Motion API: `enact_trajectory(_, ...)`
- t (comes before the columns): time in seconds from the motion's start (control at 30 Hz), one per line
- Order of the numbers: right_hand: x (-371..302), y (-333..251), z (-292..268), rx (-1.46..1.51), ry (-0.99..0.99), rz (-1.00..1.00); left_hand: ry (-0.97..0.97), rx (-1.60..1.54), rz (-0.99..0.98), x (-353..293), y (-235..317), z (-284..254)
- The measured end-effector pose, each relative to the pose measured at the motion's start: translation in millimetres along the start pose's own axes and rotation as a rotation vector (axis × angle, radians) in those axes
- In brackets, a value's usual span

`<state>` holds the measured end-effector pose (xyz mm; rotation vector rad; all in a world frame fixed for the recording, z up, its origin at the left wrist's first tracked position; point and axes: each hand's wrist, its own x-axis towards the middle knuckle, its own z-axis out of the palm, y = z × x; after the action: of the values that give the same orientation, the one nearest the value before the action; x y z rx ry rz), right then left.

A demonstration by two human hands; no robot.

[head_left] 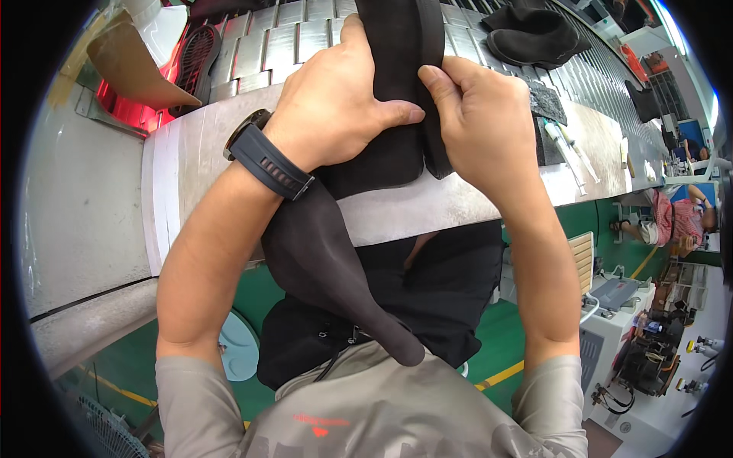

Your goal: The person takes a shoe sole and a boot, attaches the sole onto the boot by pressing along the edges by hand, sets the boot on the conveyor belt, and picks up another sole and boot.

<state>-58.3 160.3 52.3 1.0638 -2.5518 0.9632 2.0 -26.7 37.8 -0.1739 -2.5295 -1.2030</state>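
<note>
My left hand (pixel 332 107) and my right hand (pixel 477 114) both grip a black shoe upper (pixel 397 156) held upright over the edge of a worn grey workbench (pixel 191 160). The left thumb presses across its front; the right thumb and fingers pinch its right edge, where a black sole strip runs. A black watch sits on my left wrist. A long black pointed part (pixel 336 275) hangs from the shoe down toward my chest.
A slatted metal conveyor (pixel 259 46) runs behind the bench, carrying a black sole (pixel 197 57) at left and a black shoe (pixel 534 34) at right. Brushes and tools lie on the bench at right. Another person sits at far right (pixel 679 217). Green floor shows below.
</note>
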Motion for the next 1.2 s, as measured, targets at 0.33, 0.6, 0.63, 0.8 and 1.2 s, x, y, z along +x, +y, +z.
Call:
enact_trajectory(0.33,42.9,7.7,-56.9,0.261,-0.370,0.025,0.050,0.295,-0.022,-12.8,4.1,6.2)
enact_trajectory(0.6,48.5,7.7,-48.0,0.164,-0.303,-0.055,0.010,0.274,-0.071,-15.2,4.5,4.6)
enact_trajectory(0.63,53.3,16.8,-46.6,0.189,-0.252,-0.088,0.036,0.298,-0.029,-18.3,6.0,8.0)
enact_trajectory(0.8,60.8,22.2,-33.3,0.384,-0.234,-0.213,0.148,0.377,0.127,-23.1,0.2,11.2)
enact_trajectory(1.2,52.9,12.3,-19.0,0.230,-0.002,-0.188,0.140,0.381,0.102,-21.7,0.4,8.7)
